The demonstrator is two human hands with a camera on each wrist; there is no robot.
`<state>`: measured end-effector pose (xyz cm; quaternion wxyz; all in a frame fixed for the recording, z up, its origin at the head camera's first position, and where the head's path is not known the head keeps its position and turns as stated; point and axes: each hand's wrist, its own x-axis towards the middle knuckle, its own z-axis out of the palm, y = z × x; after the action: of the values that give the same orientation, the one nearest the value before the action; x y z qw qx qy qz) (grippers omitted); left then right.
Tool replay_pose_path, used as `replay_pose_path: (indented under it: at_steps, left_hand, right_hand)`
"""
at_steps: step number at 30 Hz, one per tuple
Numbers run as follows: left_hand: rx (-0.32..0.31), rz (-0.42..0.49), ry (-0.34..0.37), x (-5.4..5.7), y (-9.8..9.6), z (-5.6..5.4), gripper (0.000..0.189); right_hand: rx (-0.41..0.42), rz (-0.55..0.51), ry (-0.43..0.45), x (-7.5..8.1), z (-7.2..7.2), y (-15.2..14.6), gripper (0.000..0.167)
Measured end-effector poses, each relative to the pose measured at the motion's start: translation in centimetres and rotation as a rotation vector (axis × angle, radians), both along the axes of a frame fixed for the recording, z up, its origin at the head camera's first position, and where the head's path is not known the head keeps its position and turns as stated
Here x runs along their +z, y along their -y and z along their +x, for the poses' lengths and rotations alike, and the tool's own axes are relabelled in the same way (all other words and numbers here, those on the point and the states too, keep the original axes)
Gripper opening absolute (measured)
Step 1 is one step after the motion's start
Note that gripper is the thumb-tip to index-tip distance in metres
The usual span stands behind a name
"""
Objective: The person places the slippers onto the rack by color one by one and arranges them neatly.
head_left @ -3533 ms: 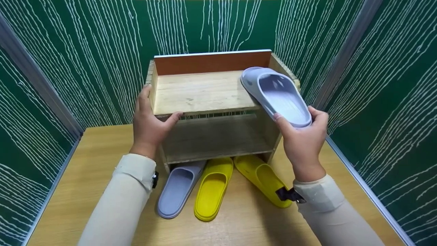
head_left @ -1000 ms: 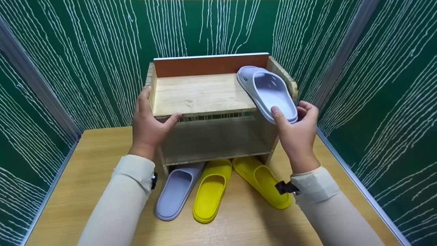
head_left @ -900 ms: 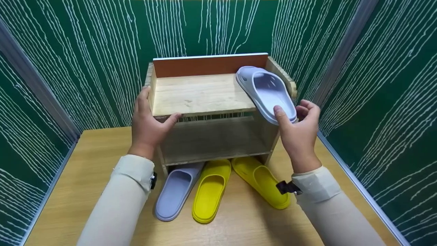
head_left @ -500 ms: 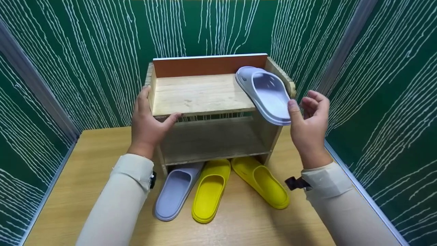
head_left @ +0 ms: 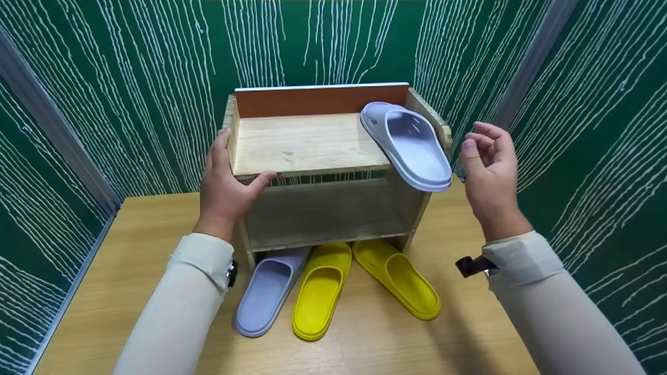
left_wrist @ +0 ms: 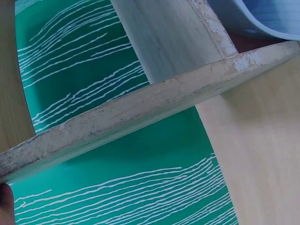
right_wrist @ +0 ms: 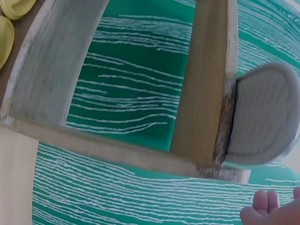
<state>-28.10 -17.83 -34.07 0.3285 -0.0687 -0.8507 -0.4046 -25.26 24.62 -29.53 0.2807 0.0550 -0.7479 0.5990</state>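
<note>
A small wooden shoe rack (head_left: 312,169) stands on the table. My left hand (head_left: 227,190) holds its upper left corner, fingers along the outer side panel and thumb on the top shelf's front edge. On the right of the top shelf lies a lavender clog (head_left: 411,146), toe to the back, its heel jutting past the front edge; the right wrist view shows the overhanging sole (right_wrist: 265,115). My right hand (head_left: 492,177) is in the air right of the clog, apart from it, fingers loosely curled with nothing in them; only fingertips (right_wrist: 261,202) appear in the right wrist view.
Under the rack, toes inward, are another lavender clog (head_left: 264,297), a yellow clog (head_left: 319,304) and a second yellow clog (head_left: 411,286) angled to the right. Green walls (head_left: 323,47) with white streaks enclose the wooden table (head_left: 151,271) at the back and sides.
My right hand has set the lavender clog on the top shelf, let go of it and drawn away to the right. My left hand has stayed on the rack.
</note>
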Motion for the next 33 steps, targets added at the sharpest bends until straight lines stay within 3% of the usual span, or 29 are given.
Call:
replay_pose_path:
  at_steps: [6,14,27,33]
  left_hand:
    - [0.004,-0.018,0.005,-0.5,0.4,0.3,0.110]
    - [-0.038,0.071,-0.003,-2.9,0.8,1.5,0.124]
    - [-0.042,0.189,0.293,-9.4,1.1,5.2,0.136]
    - [-0.041,0.122,0.365,-11.9,1.0,6.8,0.134]
  right_hand:
    - [0.054,-0.008,0.022,0.5,-0.9,-0.7,0.041]
    - [0.076,0.007,0.063,0.6,-2.4,-1.9,0.043]
    - [0.080,0.088,0.124,0.5,-4.6,-3.1,0.039]
    - [0.076,0.132,0.169,0.4,-5.2,-3.3,0.044]
